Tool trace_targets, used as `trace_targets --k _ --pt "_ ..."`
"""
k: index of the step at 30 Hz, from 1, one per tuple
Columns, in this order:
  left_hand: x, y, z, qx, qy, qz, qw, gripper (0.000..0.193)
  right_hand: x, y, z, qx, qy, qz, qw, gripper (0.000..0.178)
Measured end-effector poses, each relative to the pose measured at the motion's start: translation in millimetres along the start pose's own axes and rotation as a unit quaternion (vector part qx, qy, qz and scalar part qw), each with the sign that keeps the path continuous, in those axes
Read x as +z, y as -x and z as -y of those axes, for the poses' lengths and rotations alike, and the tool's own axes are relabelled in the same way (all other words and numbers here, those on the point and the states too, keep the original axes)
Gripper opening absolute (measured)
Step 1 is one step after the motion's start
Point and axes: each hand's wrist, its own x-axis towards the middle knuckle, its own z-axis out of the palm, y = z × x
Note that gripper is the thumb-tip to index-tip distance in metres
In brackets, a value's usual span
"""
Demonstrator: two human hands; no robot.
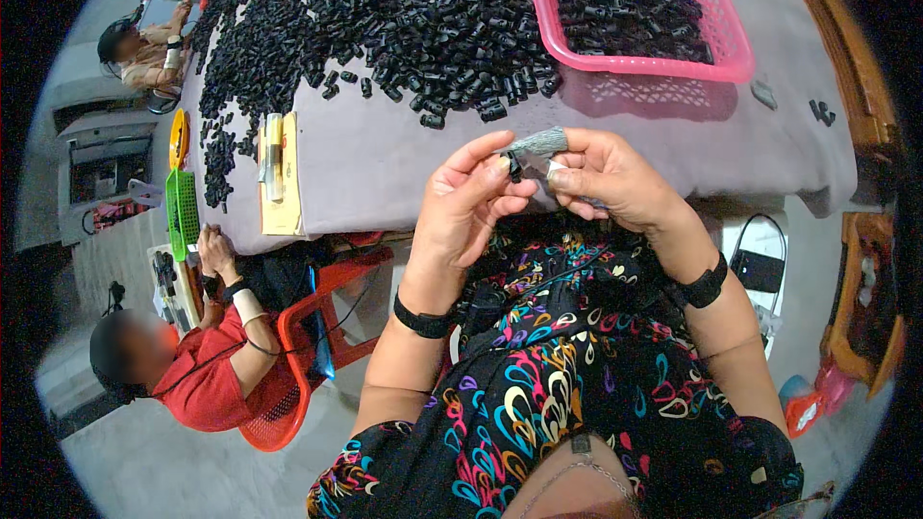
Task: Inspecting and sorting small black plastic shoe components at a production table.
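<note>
Both hands meet in front of my body, just over the near edge of the table. My left hand [471, 197] pinches a small black plastic part [513, 167] between thumb and fingers. Close against it, my right hand [620, 181] has a grey knitted cover [540, 142] over its index finger. That hand's fingers are closed around something small and pale, too little visible to name. Beyond my hands lies a large heap of similar black plastic parts [433, 29]. A pink plastic basket [646, 66], holding more of them, stands at the far right.
On the grey table cover [365, 168] lie a yellow pad [291, 173] with pens and a few black pieces [822, 112] at the right. A green basket [181, 207] is at the left edge. A person in red [207, 380] sits left on a red chair [288, 380]; another person [154, 53] sits farther back.
</note>
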Motion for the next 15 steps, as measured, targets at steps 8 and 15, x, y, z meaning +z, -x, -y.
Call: trace_targets --k 8,15 --pt "-0.7 4.4 1.0 0.048 -0.028 -0.032 0.998 0.021 1.8 -0.2 1.4 -0.01 0.018 0.002 1.0 0.029" --pt "-4.9 2.2 2.1 0.04 -0.02 -0.019 0.999 0.017 4.4 1.6 5.2 -0.012 0.027 -0.009 1.0 0.033"
